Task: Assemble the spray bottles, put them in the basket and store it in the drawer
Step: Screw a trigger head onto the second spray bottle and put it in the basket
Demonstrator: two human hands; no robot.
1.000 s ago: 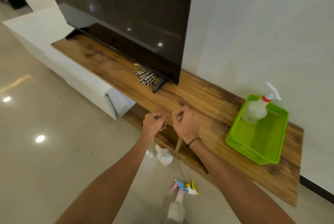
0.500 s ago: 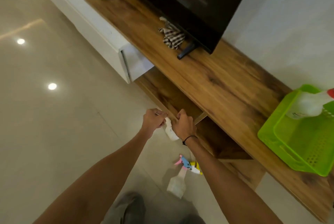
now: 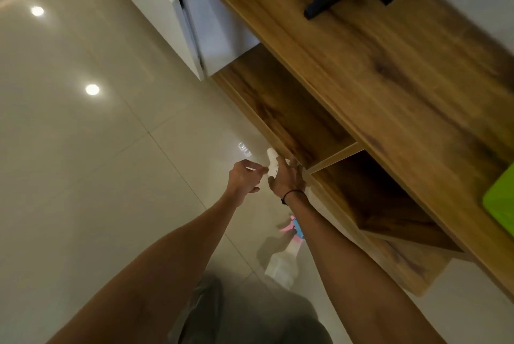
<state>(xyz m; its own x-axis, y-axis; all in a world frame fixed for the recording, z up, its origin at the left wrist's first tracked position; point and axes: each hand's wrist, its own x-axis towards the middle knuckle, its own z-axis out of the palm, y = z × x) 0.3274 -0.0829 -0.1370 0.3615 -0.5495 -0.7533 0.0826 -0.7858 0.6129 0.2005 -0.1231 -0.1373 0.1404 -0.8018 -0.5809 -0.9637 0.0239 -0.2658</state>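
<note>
Right hand [image 3: 286,178] grips small white bottle [image 3: 272,161], steadying it for assembly. Left hand [image 3: 244,178] closed, pinching small part beside bottle; part unidentifiable. Second spray bottle [image 3: 283,260] on floor.

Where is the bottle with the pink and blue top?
In the head view, the bottle with the pink and blue top lies on the floor, just left of the right forearm, below the wooden shelf.
</note>
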